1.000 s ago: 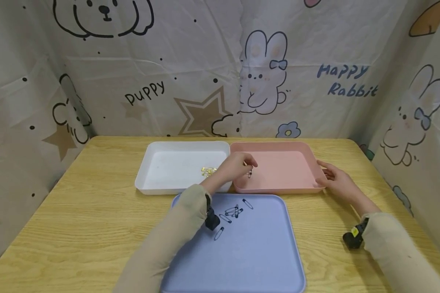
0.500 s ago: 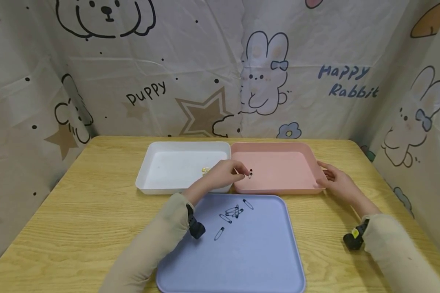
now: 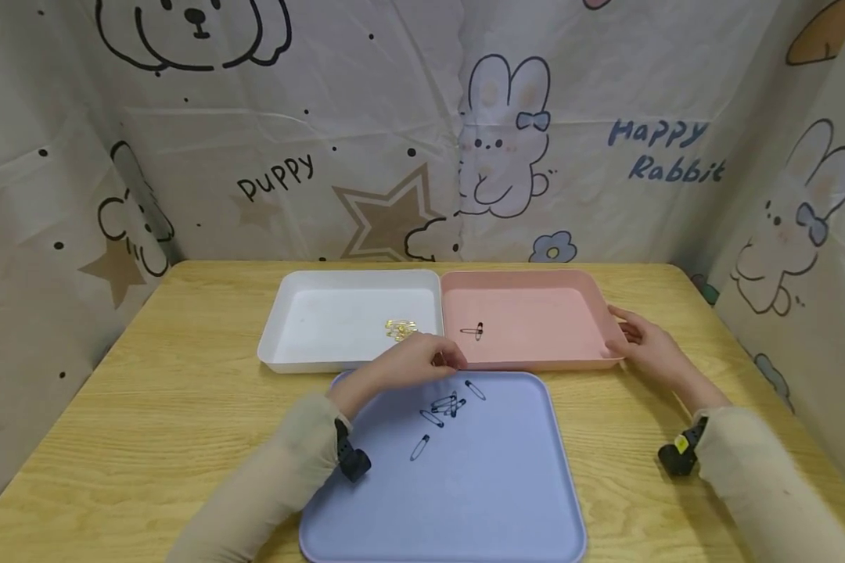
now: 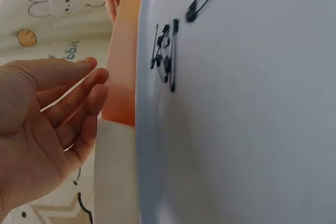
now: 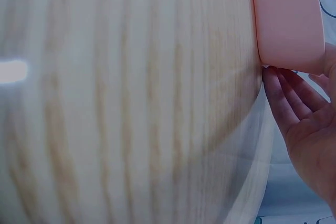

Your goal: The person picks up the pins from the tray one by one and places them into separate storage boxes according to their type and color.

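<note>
My left hand [image 3: 422, 360] hovers over the far edge of the blue tray [image 3: 500, 485], fingers loosely bent and nothing between them. The left wrist view shows its palm and parted fingers. Several black safety pins [image 3: 420, 448] lie on the blue tray, some heaped near its far edge. In the pink tray [image 3: 535, 313], black safety pins [image 3: 474, 331] lie crossed near the left side. My right hand [image 3: 651, 352] holds that tray's near right corner, thumb over the rim and fingers against the outer wall; the right wrist view shows these fingers from below.
A white tray [image 3: 324, 320] stands against the pink tray's left side, with a small pile of gold safety pins [image 3: 400, 329] in it. Wooden tabletop [image 3: 169, 407] surrounds the trays. Patterned cloth [image 3: 387, 117] hangs behind and at both sides.
My left hand has drawn back from the pink tray toward the blue tray, leaving a black safety pin in the pink tray. The right hand has stayed at the corner.
</note>
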Action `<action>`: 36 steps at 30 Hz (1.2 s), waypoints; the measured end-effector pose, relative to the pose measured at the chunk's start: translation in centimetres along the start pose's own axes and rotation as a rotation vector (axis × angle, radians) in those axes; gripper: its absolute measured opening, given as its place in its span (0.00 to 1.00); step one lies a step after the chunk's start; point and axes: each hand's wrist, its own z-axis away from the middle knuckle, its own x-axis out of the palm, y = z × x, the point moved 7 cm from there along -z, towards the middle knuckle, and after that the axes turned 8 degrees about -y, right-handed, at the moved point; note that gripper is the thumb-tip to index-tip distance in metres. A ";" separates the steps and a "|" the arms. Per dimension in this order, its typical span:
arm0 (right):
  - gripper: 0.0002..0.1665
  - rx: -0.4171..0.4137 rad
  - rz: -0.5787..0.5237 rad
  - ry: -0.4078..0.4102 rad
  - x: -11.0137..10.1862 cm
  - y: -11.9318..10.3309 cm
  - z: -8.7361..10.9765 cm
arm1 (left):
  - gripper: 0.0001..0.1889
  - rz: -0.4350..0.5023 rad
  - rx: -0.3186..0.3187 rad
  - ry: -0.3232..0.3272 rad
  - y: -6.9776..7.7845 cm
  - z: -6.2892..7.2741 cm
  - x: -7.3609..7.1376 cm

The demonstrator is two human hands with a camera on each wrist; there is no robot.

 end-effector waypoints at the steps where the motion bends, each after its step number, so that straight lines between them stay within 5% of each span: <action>1: 0.45 0.000 0.000 -0.002 0.1 0.0 0.0 | 0.08 -0.010 0.011 -0.003 0.1 0.1 0.2; 19: 0.45 0.010 -0.008 -0.010 0.0 0.1 -0.2 | 0.17 -0.102 0.015 -0.059 1.3 0.1 2.7; 36: 0.44 0.011 -0.015 -0.016 0.0 -0.1 -0.1 | 0.14 -0.173 -0.011 -0.104 0.9 -0.7 3.8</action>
